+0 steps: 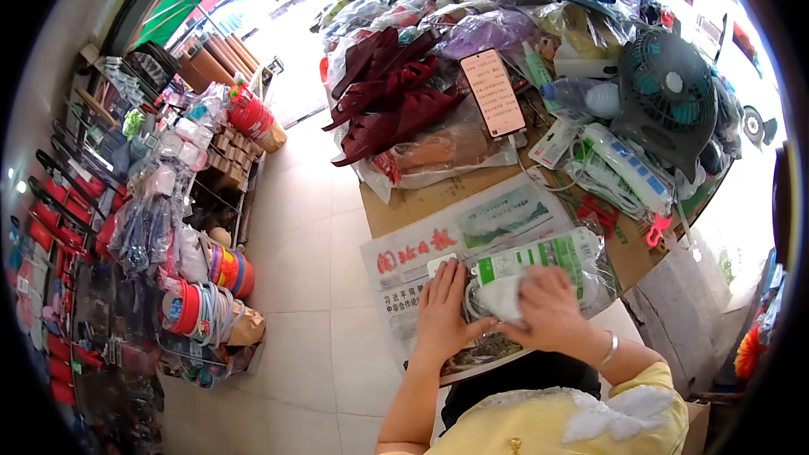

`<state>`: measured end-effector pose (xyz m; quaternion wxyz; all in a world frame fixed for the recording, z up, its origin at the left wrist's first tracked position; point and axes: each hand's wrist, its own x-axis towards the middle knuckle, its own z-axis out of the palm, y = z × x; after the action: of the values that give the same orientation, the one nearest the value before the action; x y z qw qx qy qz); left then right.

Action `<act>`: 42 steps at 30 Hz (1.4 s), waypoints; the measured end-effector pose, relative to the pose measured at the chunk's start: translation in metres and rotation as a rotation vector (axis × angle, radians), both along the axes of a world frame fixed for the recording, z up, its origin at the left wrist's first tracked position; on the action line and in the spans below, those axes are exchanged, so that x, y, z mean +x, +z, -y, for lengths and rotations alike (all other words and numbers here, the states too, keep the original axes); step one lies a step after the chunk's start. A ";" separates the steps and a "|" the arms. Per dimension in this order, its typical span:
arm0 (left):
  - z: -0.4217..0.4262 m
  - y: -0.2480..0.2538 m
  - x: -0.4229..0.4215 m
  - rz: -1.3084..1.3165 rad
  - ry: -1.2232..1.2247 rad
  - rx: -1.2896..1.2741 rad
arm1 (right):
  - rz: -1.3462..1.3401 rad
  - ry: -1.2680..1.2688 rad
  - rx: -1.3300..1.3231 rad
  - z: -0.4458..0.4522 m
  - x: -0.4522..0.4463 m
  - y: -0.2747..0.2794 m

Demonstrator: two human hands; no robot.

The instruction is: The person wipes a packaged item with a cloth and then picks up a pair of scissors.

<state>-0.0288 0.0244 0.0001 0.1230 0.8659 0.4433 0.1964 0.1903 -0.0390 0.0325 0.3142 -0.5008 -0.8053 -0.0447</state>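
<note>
On the newspaper (396, 295) lies a clear plastic package (594, 274) with a green and white label, resembling a bagged power strip. A white cord loops at its left end. My left hand (442, 307) lies flat at that end, fingers stretched out and thumb pointing toward the cord. My right hand (549, 310), smeared by motion, is closed on a white cloth or tissue (503, 297) pressed against the package. A small white piece (442, 263) shows just beyond my left fingertips; what it is, I cannot tell.
Behind the newspaper are a lit phone (492, 93), dark red sandals (396, 93), a grey fan (672, 88), a plastic bottle (586, 97) and another bagged power strip (628, 168). Red-handled scissors (597, 215) lie right. Shelves of goods (160, 194) stand left across a tiled floor (295, 329).
</note>
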 end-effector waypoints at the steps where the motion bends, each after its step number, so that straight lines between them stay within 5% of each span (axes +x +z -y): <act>1: 0.000 0.002 0.002 0.013 0.005 -0.014 | 0.015 -0.072 0.012 0.003 0.016 0.000; 8: 0.000 0.001 0.003 0.059 0.008 -0.009 | -0.128 -0.490 0.068 0.005 0.078 -0.018; 16: -0.003 -0.005 0.000 0.002 -0.016 0.037 | -0.082 0.019 0.089 -0.003 -0.029 0.007; 28: 0.000 0.000 0.002 0.051 0.003 -0.016 | -0.107 -0.416 0.101 -0.018 0.057 -0.011; 33: -0.002 -0.005 -0.001 0.040 -0.026 0.023 | -0.082 0.058 0.037 -0.010 -0.026 0.006; 36: -0.003 -0.004 -0.002 0.014 -0.036 0.041 | -0.010 0.109 0.107 -0.008 -0.036 0.006; 38: -0.001 -0.001 -0.001 0.054 -0.030 0.019 | -0.121 0.020 -0.042 -0.009 -0.014 0.004; 42: 0.000 0.004 0.002 0.061 0.001 -0.028 | -0.072 -0.316 0.075 -0.013 0.050 -0.005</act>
<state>-0.0266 0.0244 0.0040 0.1484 0.8575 0.4424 0.2167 0.2403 -0.0261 0.0279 0.3503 -0.6105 -0.7024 -0.1056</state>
